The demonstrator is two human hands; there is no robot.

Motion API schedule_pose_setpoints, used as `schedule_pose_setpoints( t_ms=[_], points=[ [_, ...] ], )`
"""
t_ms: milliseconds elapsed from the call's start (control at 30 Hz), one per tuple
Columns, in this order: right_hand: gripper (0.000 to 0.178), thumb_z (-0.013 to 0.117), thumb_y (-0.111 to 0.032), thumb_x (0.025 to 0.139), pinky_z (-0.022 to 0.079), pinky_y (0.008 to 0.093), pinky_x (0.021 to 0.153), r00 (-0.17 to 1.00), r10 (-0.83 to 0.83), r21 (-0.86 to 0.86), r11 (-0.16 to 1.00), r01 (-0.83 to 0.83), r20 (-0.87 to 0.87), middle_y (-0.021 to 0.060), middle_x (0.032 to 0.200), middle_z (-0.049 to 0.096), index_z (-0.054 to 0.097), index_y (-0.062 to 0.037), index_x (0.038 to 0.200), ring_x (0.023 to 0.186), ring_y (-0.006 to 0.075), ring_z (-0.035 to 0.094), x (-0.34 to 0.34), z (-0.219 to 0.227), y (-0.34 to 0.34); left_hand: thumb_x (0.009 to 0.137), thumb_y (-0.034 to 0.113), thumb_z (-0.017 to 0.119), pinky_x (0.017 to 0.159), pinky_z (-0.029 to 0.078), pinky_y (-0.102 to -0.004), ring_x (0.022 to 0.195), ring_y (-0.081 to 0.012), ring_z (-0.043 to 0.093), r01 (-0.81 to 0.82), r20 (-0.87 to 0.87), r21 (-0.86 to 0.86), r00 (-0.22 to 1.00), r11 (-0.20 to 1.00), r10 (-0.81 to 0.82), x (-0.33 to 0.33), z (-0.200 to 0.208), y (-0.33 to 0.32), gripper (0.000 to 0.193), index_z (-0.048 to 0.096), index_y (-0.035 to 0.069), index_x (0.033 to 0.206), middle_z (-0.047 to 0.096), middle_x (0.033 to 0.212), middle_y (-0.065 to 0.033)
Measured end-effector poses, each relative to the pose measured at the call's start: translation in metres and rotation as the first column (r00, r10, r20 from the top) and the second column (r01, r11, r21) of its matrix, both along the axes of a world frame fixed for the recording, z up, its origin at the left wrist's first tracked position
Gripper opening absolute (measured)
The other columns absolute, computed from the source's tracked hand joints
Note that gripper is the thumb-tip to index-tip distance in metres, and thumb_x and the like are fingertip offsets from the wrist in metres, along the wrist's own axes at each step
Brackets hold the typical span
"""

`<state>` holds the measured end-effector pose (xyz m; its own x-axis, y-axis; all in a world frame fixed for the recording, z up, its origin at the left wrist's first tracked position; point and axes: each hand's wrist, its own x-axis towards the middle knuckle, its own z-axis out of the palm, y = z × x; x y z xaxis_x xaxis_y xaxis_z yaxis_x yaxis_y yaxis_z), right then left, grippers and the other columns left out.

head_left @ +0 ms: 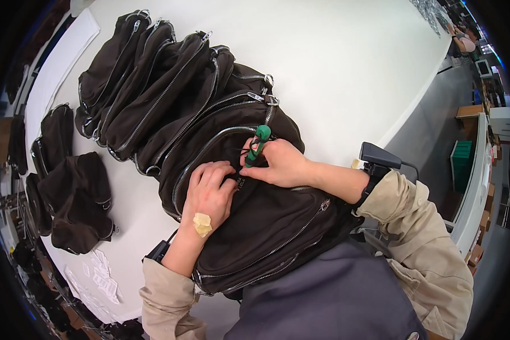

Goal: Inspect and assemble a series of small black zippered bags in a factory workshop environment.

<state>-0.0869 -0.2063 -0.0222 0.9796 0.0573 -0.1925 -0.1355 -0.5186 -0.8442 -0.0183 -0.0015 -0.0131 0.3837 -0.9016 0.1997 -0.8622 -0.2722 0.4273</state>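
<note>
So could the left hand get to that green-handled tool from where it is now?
Probably yes. The left hand presses on the dark bag right beside the right hand, which grips the green-handled tool. Nothing lies between them, only bag fabric.

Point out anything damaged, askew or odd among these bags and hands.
Little stands out. The left hand has a yellowish plaster stuck on its back. The right hand holds a green tool against the nearest dark bag. The row of bags lies neatly overlapped; no tear shows.
</note>
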Motion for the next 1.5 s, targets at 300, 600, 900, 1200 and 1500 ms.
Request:
schedule_pose_setpoints(
  t_ms=[300,600,900,1200,1500],
  points=[
    [0.022,0.071,-0.024,0.083,0.049,0.0364,0.081,0.998,-0.001,-0.014,1.000,0.000,-0.070,0.0076,0.096,0.064,0.065,-0.0044,0.092,0.089,0.0294,0.062,0.001,0.004,0.001,0.071,0.006,0.071,0.100,0.039,-0.0425,0.110,-0.0233,0.055,0.013,0.072,0.031,0.997,0.999,-0.015,-0.002,-0.001,-0.002,0.016,0.063,0.006,0.084,0.057,0.105,-0.0057],
    [0.024,0.069,-0.028,0.084,0.049,0.0377,0.079,1.000,0.006,-0.003,1.000,-0.006,0.011,0.0085,0.094,0.065,0.066,-0.0062,0.093,0.086,0.0308,0.064,0.001,0.005,0.000,0.087,-0.001,0.060,0.084,0.048,-0.0327,0.100,-0.0265,0.060,-0.369,-0.308,-0.253,0.907,0.894,0.287,0.000,0.008,0.008,0.007,0.059,0.002,0.093,0.054,0.108,-0.0139],
    [0.023,0.072,-0.026,0.083,0.049,0.0357,0.080,0.999,0.016,0.004,1.000,-0.016,0.040,0.0064,0.091,0.065,0.065,-0.0055,0.091,0.087,0.0277,0.063,0.000,0.007,0.003,0.072,0.000,0.072,0.091,0.048,-0.0403,0.109,-0.0325,0.055,-0.218,-0.247,-0.097,0.950,0.971,0.188,-0.007,0.011,0.011,0.014,0.062,0.002,0.081,0.057,0.118,-0.0126],
    [0.023,0.073,-0.024,0.081,0.049,0.0356,0.078,0.996,0.015,-0.009,1.000,-0.014,0.092,0.0064,0.088,0.065,0.064,-0.0057,0.091,0.085,0.0286,0.063,-0.001,0.003,0.002,0.066,0.004,0.076,0.094,0.043,-0.0418,0.117,-0.0318,0.051,-0.164,-0.096,-0.025,0.982,0.986,0.161,-0.009,0.005,0.002,0.016,0.062,0.004,0.072,0.056,0.121,-0.0111],
    [0.023,0.072,-0.025,0.082,0.049,0.0356,0.077,1.000,0.018,-0.018,1.000,-0.018,0.013,0.0060,0.089,0.065,0.064,-0.0059,0.092,0.084,0.0281,0.063,0.000,0.001,0.002,0.066,0.001,0.073,0.093,0.042,-0.0416,0.117,-0.0309,0.051,-0.155,-0.034,0.017,0.987,0.988,0.156,-0.010,0.004,-0.002,0.013,0.063,0.001,0.074,0.056,0.121,-0.0108]
  ],
)
